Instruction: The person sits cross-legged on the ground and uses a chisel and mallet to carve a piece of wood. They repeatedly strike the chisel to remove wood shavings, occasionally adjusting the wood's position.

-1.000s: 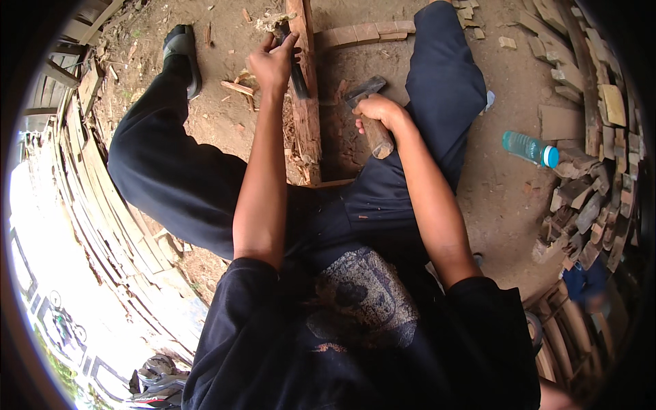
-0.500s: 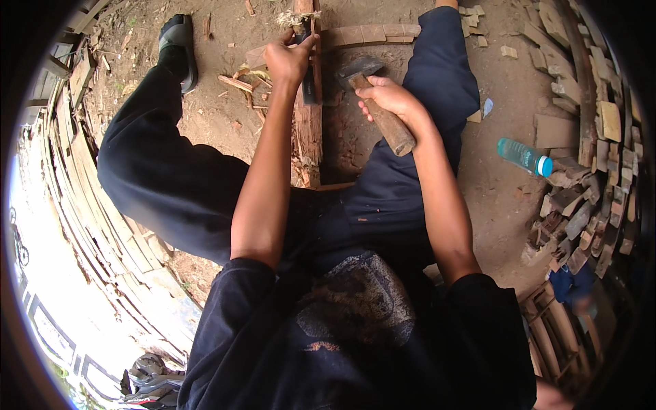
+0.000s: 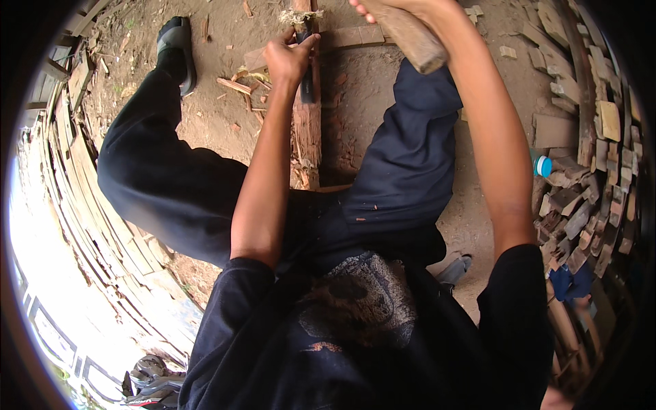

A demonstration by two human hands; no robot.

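Note:
My left hand (image 3: 290, 58) is closed around a chisel (image 3: 306, 78), a long dark tool held over a rough reddish timber beam (image 3: 309, 137). Pale frayed fibres (image 3: 299, 17) stick out around the chisel beyond my fingers. Up at the top right, my right hand (image 3: 410, 5) grips a hammer by its thick worn wooden handle (image 3: 415, 41). The hammer's head is beyond the upper edge of the picture. The beam runs between my spread legs.
A curved wooden piece (image 3: 348, 37) lies across behind the beam. Splinters (image 3: 236, 85) litter the dirt at left. Stacked wood blocks (image 3: 611, 164) line the right side, with a bottle's blue cap (image 3: 543, 166) by them. Long planks (image 3: 96, 198) are piled at left.
My right hand has lifted the hammer up and away, taking its head out of view. My right leg has shifted, and my forearm now covers most of the bottle. The left hand stays put.

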